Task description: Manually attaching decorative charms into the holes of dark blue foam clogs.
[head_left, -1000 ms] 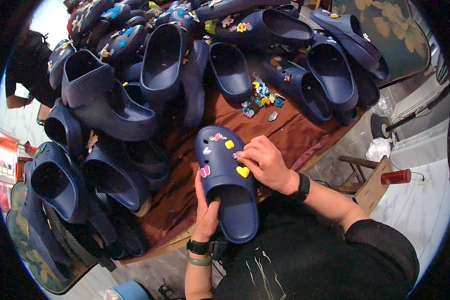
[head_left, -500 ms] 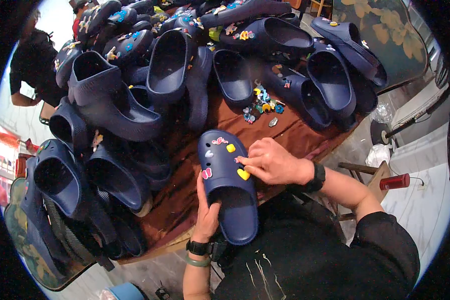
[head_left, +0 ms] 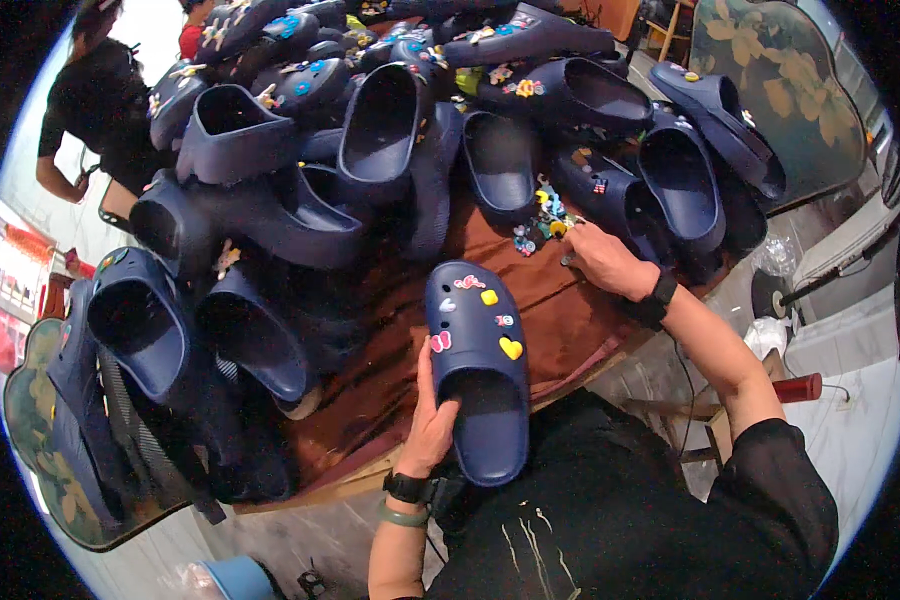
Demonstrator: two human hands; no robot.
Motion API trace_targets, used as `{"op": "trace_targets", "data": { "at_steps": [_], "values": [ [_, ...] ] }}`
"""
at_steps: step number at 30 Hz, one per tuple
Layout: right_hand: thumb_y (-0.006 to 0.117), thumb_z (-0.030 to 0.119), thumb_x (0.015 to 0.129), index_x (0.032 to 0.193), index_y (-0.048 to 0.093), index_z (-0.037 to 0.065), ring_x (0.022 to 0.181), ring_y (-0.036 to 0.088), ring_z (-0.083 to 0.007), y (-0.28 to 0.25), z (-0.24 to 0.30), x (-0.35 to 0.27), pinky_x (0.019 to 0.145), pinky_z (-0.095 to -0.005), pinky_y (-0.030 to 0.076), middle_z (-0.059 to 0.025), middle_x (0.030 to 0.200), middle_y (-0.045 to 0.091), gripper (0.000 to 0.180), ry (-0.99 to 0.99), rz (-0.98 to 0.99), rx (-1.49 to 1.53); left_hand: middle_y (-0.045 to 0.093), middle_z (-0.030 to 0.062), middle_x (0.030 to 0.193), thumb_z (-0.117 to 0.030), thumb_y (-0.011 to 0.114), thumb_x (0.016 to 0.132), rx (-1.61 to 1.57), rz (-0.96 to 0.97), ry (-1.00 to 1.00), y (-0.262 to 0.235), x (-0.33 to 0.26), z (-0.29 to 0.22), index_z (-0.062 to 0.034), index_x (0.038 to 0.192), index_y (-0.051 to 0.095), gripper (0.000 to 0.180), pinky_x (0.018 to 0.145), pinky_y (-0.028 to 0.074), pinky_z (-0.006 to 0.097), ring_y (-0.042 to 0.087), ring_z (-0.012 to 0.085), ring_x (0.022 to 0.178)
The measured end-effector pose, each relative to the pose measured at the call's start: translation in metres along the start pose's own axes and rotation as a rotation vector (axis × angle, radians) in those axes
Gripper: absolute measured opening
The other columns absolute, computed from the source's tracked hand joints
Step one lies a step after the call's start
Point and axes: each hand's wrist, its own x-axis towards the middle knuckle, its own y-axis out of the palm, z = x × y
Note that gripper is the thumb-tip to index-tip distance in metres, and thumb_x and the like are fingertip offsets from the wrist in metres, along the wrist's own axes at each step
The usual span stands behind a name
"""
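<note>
A clog (head_left: 478, 370) lies on the counter (head_left: 570, 325) at its near edge, toe pointing away from the person, with several charms (head_left: 511, 348) set on its upper. The left hand (head_left: 432, 420) holds the clog's left side near the heel opening. Behind and to the right, the right hand (head_left: 598, 262) rests at a small heap of loose charms (head_left: 540, 220) on the counter. Behind that heap and off to the left, a pile of clogs (head_left: 370, 150) covers the counter. Another person (head_left: 100, 110) stands at the far left, beyond the pile.
</note>
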Motion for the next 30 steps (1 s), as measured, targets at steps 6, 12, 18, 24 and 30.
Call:
{"op": "trace_targets", "data": {
  "at_steps": [6,12,18,24,30],
  "values": [
    [0.065,0.005,0.080,0.093,0.054,0.003,0.084,0.058,-0.0417,0.002,-0.007,-0.008,0.070,-0.0474,0.047,-0.0197,0.085,0.059,0.018,0.078,0.077,0.159,0.019,0.0170,0.155,-0.001,0.042,0.079,-0.017,0.011,-0.002,-0.001,-0.004,0.000,-0.0077,0.154,0.006,0.083,0.116,0.019,0.034,0.024,0.0274,0.142],
    [0.072,0.010,0.078,0.089,0.063,0.003,0.079,0.063,-0.0361,-0.027,0.009,-0.009,0.067,-0.0411,0.050,-0.0178,0.083,0.065,0.016,0.230,0.060,0.300,0.020,0.0161,0.155,0.000,0.043,0.079,-0.005,0.002,0.045,0.000,-0.001,0.011,-0.0071,0.154,0.010,0.082,0.116,0.018,0.034,0.021,0.0270,0.143],
    [0.066,0.008,0.088,0.104,0.067,0.003,0.078,0.063,-0.0147,-0.081,0.057,-0.073,0.075,-0.0289,0.051,-0.0009,0.086,0.066,0.017,0.619,-0.223,0.959,0.031,0.0103,0.149,-0.008,0.052,0.074,-0.110,-0.139,-0.048,0.009,-0.001,-0.008,-0.0088,0.150,0.025,0.081,0.114,0.024,0.036,0.030,0.0262,0.137],
    [0.066,0.015,0.090,0.115,0.065,0.003,0.074,0.056,-0.0060,-0.016,0.023,-0.253,0.067,-0.0241,0.046,0.0015,0.088,0.065,0.028,1.136,-1.098,1.057,0.030,0.0103,0.151,-0.015,0.052,0.078,-0.027,-0.127,0.007,0.023,0.004,-0.008,-0.0066,0.150,0.028,0.077,0.114,0.022,0.040,0.031,0.0273,0.137],
    [0.067,0.015,0.086,0.104,0.068,-0.002,0.087,0.063,-0.0193,0.066,0.007,-0.273,0.078,-0.0328,0.049,-0.0088,0.097,0.070,0.025,1.347,-0.902,0.818,0.037,0.0167,0.146,-0.016,0.053,0.081,-0.008,-0.163,-0.097,-0.003,0.001,0.023,-0.0042,0.144,0.039,0.065,0.107,0.034,0.041,0.044,0.0302,0.126]
  ]
}}
